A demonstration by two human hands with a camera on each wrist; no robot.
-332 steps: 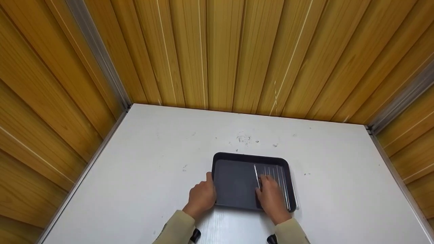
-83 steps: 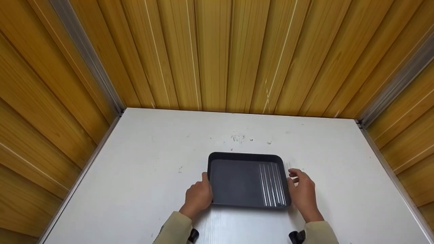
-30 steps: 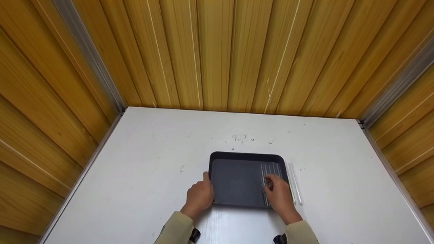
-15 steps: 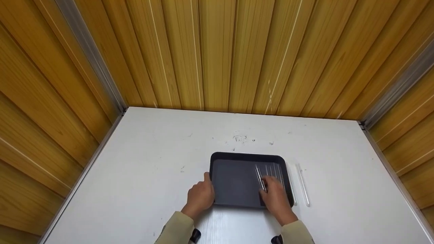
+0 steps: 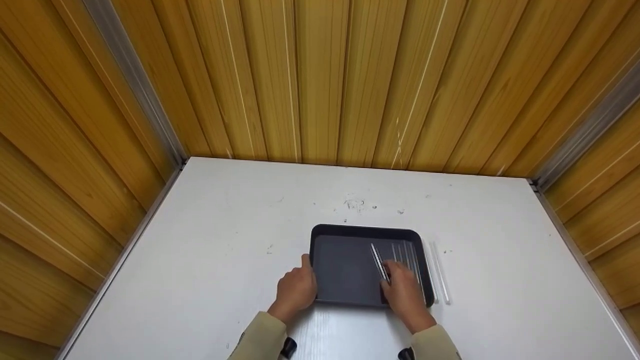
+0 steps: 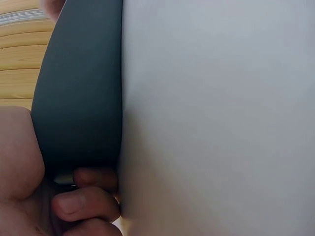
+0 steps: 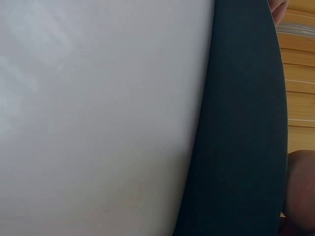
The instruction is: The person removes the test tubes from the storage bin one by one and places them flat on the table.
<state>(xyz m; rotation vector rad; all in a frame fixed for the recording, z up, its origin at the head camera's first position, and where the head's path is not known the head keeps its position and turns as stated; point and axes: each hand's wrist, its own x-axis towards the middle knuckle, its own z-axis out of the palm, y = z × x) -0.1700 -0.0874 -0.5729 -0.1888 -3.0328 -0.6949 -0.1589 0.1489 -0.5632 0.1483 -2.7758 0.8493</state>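
Observation:
A dark grey rectangular tray (image 5: 345, 265) lies on the white table. My left hand (image 5: 296, 287) grips its left side; in the left wrist view, curled fingers (image 6: 86, 202) show by the dark tray wall (image 6: 83, 88). Over the tray, my right hand (image 5: 402, 292) pinches thin clear rods (image 5: 378, 260), seemingly two, tilted up to the left. To their right, several more clear rods (image 5: 409, 254) lie side by side in the tray, partly hidden by that hand. The right wrist view shows mostly the tray's outer wall (image 7: 241, 118) and a bit of my hand.
Outside the tray's right wall, a couple of clear rods (image 5: 441, 274) lie on the white table (image 5: 225, 240). Wood-patterned panels (image 5: 320, 80) enclose the table at the back and both sides.
A second ago my right hand was at the rods in the tray; it has picked some up and shifted slightly left. One rod on the table has rolled back toward the tray.

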